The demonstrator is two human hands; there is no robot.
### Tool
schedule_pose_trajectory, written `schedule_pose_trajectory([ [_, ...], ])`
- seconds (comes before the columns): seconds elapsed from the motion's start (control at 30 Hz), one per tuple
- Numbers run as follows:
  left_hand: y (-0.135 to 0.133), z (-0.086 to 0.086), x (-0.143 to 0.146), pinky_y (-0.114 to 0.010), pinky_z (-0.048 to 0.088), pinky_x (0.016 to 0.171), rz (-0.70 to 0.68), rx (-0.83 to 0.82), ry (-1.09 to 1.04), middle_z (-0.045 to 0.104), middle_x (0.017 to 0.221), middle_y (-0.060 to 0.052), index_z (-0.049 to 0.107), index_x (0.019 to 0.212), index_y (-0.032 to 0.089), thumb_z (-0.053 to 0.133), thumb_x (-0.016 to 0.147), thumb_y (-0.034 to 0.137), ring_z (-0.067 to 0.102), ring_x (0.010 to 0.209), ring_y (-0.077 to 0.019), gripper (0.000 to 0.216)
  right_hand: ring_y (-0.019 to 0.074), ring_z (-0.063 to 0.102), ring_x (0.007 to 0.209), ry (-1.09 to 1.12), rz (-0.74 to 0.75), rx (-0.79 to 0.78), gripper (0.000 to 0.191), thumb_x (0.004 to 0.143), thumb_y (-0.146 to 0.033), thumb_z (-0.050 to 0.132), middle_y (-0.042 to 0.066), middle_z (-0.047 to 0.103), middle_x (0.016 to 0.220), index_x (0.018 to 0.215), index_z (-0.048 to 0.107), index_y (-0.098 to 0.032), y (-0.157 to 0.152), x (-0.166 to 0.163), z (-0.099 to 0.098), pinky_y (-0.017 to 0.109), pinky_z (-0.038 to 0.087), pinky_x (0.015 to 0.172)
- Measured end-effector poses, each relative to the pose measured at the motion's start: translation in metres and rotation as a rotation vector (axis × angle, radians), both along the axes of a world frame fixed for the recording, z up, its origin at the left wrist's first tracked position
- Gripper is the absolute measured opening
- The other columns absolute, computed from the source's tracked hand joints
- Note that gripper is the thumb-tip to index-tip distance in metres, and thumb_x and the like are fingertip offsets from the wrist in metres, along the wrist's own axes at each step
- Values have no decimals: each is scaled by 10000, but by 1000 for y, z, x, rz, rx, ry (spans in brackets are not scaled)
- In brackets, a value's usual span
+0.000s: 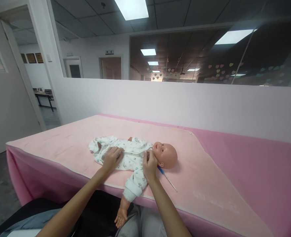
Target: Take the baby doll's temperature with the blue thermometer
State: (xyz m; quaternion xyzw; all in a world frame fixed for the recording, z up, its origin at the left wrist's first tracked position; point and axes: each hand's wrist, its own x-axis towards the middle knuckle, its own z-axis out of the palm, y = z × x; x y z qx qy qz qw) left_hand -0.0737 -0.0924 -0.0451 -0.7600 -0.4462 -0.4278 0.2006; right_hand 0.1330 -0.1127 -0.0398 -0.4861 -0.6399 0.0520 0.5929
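Note:
A baby doll [168, 156] lies on its back with its head to the right. It wears a white patterned baby romper [129, 163], and a front edge of the cloth runs between my hands. My left hand [113, 158] is on the romper's lower front, its closed fingers at that edge. Near the neck, my right hand [149, 163] pinches the cloth between thumb and fingers. One doll arm [122, 210] hangs over the table's near edge. A thin rod with a blue handle [168, 180] lies right of my right wrist, partly under the doll's head.
A pale pink mat [68, 138] covers much of the table, over a darker pink cloth [263, 168]. Behind the table stands a white wall [184, 105] with windows above. An open doorway [43, 98] is at the left. My lap is below the near edge.

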Motion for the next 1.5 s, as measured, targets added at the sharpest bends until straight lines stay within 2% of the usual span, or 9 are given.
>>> schedule_pose_trajectory([
  [0.27, -3, 5, -5, -335, 391, 724, -60, -114, -40, 592, 703, -23, 571, 887, 197, 444, 783, 193, 532, 691, -190, 165, 166, 576, 763, -84, -1, -10, 217, 878, -263, 340, 64, 612, 858, 908, 532, -168, -10, 4, 10, 247, 412, 654],
  [0.47, 11, 48, 17, -320, 399, 700, 14, -85, -226, 596, 828, -45, 569, 994, 189, 419, 828, 302, 545, 703, -187, 251, 175, 552, 869, -369, -89, -55, 223, 840, -158, 374, 80, 578, 995, 983, 546, -165, -56, 53, 5, 257, 416, 704],
  [0.6, 29, 69, 62, -298, 423, 737, -317, -375, -158, 615, 957, -56, 633, 924, 217, 470, 804, 396, 574, 821, -199, 271, 231, 524, 895, -619, -304, -227, 142, 789, -143, 486, 81, 601, 919, 886, 586, -172, -87, 88, -8, 329, 381, 757],
  [0.73, 45, 61, 89, -313, 429, 790, -567, -782, -129, 674, 893, -49, 696, 817, 217, 644, 644, 412, 594, 859, -244, 265, 223, 540, 860, -730, -421, -349, 91, 814, -175, 517, 66, 627, 850, 807, 607, -177, -103, 101, -15, 334, 346, 760],
  [0.93, 66, 39, 74, -335, 441, 832, -551, -949, -949, 677, 863, -78, 689, 729, 153, 679, 615, 467, 586, 920, -252, 334, 183, 569, 658, -806, -529, -457, 234, 845, -91, 435, 48, 626, 652, 722, 613, -180, -122, 104, 11, 281, 301, 597],
  [1.07, 71, 34, 68, -315, 475, 803, -534, -937, -1112, 644, 998, -129, 666, 810, 118, 674, 629, 500, 601, 937, -235, 424, 168, 570, 600, -724, -551, -327, 242, 881, -175, 399, 37, 628, 649, 744, 595, -207, -131, 99, 49, 269, 285, 522],
  [1.17, 70, 33, 69, -314, 477, 819, -537, -946, -1165, 630, 1048, -150, 662, 823, 109, 698, 615, 493, 600, 965, -244, 438, 169, 589, 651, -722, -467, -252, 219, 889, -207, 392, 40, 646, 714, 820, 600, -217, -111, 81, 77, 257, 305, 511],
  [1.27, 68, 33, 69, -317, 444, 884, -531, -938, -1188, 579, 1167, -169, 672, 855, 114, 704, 616, 480, 532, 1099, -264, 439, 173, 602, 707, -869, -364, -352, 218, 883, -184, 396, 91, 653, 811, 854, 612, -174, -66, 53, 94, 245, 344, 533],
  [1.5, 67, 31, 70, -342, 386, 955, -536, -866, -1119, 546, 1246, -144, 701, 856, 150, 658, 679, 424, 343, 1278, -280, 329, 198, 634, 693, -992, -248, -408, 181, 774, -26, 482, 105, 654, 730, 804, 621, -138, 31, 4, 103, 249, 412, 573],
])
